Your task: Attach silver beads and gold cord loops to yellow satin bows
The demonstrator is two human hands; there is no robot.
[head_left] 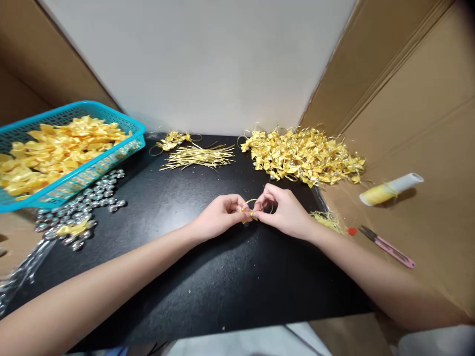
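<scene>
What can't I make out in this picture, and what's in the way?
All in the head view:
- Small yellow piece between the left hand and right hand: tiny, and partly covered by fingertips.
- Blue basket: its left end is cut off by the left edge.
- Gold bow pile: lower bows are buried under upper ones.
- Silver strands: cut off by the left edge.
</scene>
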